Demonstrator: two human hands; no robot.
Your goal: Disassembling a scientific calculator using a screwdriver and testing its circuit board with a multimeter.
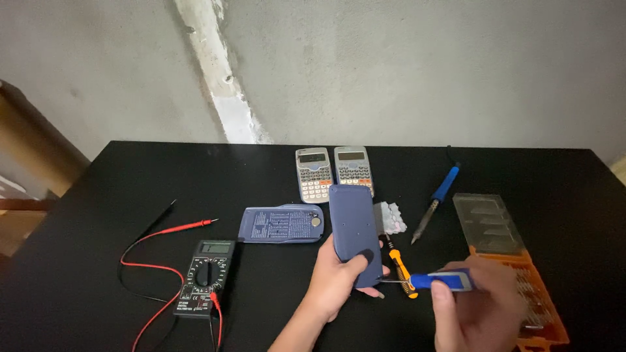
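1. Head view: the left hand [336, 277] is closed around the lower end of a dark blue, flat plastic calculator body [353, 233], back side up, held just above the black tabletop [98, 195]. Its grip is wrapped tight, thumb laid across the back face.
2. The right hand [479, 313] has its grip closed on a screwdriver with a blue and grey handle [441, 281]. The thin metal tip points left and meets the lower right edge of the calculator body.
3. An orange-handled screwdriver with a black tip section [399, 264] lies on the tabletop just beneath the two hands.
4. A blue rectangular calculator cover [282, 224] lies flat, just left of the held body.
5. Two grey scientific calculators [334, 172] lie side by side behind the held body, keys up.
6. A small white crumpled piece [392, 218] lies right of the body; I cannot tell its material.
7. A blue-handled soldering iron [437, 201] lies further right, tip toward the person.
8. An orange plastic bit case with an open clear lid [502, 241] lies at far right, near the right hand.
9. A black digital multimeter with red and black leads [205, 268] lies at left, well apart from both hands.
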